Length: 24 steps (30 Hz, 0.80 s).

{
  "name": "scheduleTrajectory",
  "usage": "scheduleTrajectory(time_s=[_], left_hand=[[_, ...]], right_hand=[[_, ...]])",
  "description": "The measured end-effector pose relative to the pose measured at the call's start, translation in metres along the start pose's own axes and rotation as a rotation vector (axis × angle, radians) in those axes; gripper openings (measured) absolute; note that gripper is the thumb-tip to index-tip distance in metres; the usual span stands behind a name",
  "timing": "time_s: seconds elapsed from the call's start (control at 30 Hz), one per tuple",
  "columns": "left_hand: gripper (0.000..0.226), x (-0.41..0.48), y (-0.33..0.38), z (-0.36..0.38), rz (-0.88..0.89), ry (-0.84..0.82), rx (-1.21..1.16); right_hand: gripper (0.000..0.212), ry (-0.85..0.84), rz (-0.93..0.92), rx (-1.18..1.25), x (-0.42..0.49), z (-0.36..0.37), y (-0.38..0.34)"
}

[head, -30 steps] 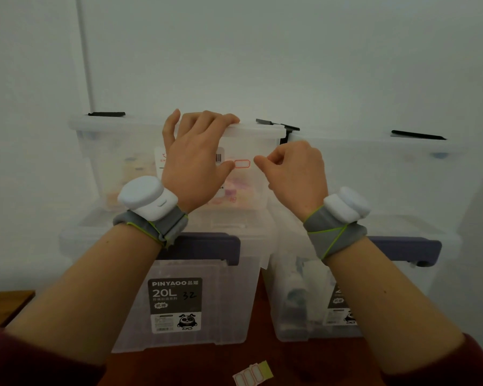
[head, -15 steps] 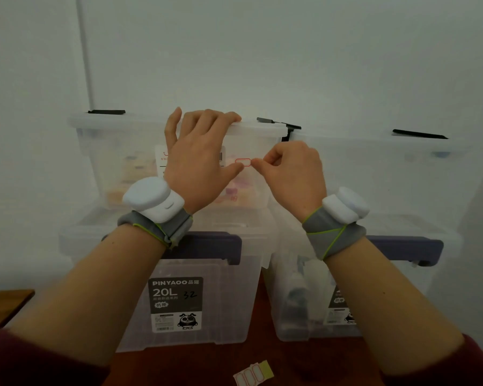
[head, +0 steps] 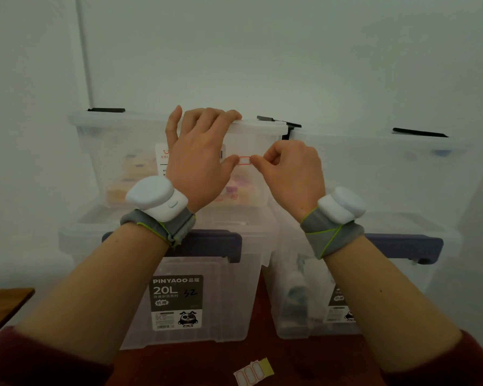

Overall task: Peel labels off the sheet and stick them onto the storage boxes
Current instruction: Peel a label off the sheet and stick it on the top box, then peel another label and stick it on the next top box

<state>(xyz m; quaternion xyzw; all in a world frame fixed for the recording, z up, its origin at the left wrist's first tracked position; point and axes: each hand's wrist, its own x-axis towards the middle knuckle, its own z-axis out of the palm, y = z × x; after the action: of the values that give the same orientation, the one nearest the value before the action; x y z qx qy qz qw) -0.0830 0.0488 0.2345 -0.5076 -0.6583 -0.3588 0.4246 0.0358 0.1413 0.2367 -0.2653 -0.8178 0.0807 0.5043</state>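
1. Four storage boxes stood in two stacks on a reddish-brown surface (head: 195, 366) against a white wall.
2. The clear upper left box with a white lid (head: 117, 151) held blurred yellow and pink things that could not be made out through its wall.
3. Under it sat a clear lower left box with a dark blue handle and a black "20L" sticker (head: 223, 302); its contents could not be told.
4. The clear lower right box (head: 296, 302) showed dark and white shapes inside, too blurred to name. The pale upper right box (head: 388, 162) showed nothing clear.
5. A small white label with a red border (head: 244, 160) lay flat on the front wall of the upper left box, just below the lid.
6. The left hand (head: 198, 162) hooked its fingers over the lid's front edge, and its thumb tip pressed the label's left end.
7. The right hand (head: 293, 174) had its fingers curled in, with thumb and forefinger pinching the label's right end.
8. A yellow-backed label sheet with three labels (head: 253, 372) lay on the surface in front of the stacks, well apart from both hands.
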Motion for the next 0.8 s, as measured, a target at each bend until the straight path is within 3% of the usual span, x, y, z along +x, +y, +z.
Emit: scheduleTrajectory(time_s=[0.3,0.5,0.8], left_hand=[[0.069,-0.009,-0.007,-0.008,0.07,-0.083,-0.007],[0.041,-0.036,0.013,-0.021,-0.003,-0.04,-0.25],[0.008,-0.121,0.058,-0.028,-0.02,0.017,-0.405]], right_hand=[[0.018,-0.009,-0.048,0.041,-0.013,-0.012,0.004],[0.01,-0.096,-0.136,0.113,-0.042,-0.028,0.005],[0.004,-0.177,-0.139,0.239,-0.12,-0.049,0.025]])
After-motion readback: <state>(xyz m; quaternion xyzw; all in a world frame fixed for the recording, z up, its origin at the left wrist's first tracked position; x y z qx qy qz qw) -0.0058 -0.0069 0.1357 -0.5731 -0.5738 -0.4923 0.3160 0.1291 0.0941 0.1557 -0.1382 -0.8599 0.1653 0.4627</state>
